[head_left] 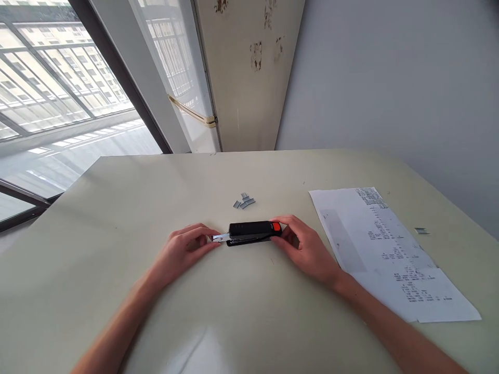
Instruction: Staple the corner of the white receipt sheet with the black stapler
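A black stapler with a red-orange patch at its right end lies sideways on the table in front of me. From its left end a silver metal tray sticks out. My left hand pinches the tip of that tray between thumb and fingers. At the other end, my right hand grips the stapler by its red-marked end, thumb below and fingers above. Just beyond the stapler lie several short grey staple strips in a loose cluster. Whether staples sit inside the tray cannot be made out.
Printed paper sheets lie to the right, partly under my right forearm. Farther right is a single staple strip. The pale table reaches back to a cabinet with a handle, a wall and a window.
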The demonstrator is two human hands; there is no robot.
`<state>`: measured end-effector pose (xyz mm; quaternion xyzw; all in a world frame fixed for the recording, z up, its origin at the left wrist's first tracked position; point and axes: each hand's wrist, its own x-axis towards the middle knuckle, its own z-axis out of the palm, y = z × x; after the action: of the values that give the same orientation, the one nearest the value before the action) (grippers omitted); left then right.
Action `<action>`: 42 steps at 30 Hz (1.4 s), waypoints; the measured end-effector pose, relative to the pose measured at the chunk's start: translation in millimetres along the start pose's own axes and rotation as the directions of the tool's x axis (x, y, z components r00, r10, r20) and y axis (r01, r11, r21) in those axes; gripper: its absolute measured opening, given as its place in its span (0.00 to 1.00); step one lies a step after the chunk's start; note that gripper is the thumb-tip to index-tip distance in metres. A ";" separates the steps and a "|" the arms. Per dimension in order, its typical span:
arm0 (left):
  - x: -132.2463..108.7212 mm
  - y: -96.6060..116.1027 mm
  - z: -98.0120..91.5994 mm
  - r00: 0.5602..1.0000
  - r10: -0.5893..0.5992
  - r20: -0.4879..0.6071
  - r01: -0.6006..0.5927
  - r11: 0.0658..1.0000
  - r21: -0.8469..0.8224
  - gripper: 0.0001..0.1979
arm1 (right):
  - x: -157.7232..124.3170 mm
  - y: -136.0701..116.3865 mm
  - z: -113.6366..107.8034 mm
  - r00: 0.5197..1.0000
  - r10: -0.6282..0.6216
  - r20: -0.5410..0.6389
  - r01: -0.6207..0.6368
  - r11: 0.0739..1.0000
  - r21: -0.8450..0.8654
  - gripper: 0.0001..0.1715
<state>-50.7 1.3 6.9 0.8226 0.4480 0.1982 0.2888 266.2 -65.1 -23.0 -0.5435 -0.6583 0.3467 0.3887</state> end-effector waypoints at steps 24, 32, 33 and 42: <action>7.9 21.3 40.1 0.992 0.089 -0.093 -0.080 0.992 0.092 0.19 | -0.9 -5.0 -1.4 0.998 -0.036 0.043 0.036 0.999 -0.017 0.16; 39.8 6.8 42.3 0.974 0.087 -0.209 -0.048 0.981 0.189 0.19 | -3.6 -2.3 2.2 0.999 -0.005 -0.052 0.005 1.000 0.009 0.27; 46.2 2.6 39.4 0.971 0.070 -0.230 -0.023 0.979 0.201 0.18 | -4.1 -1.3 2.9 0.998 -0.004 -0.069 0.005 1.000 0.013 0.27; 89.1 -22.0 21.5 0.937 -0.112 -0.330 0.173 0.972 0.161 0.20 | -9.2 -10.6 -14.8 0.999 -0.007 -0.035 0.006 1.000 -0.025 0.21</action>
<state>-5.5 80.3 -17.7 0.7685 0.5638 0.2640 0.1476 275.6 -75.5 -8.2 -0.5521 -0.6574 0.3278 0.3944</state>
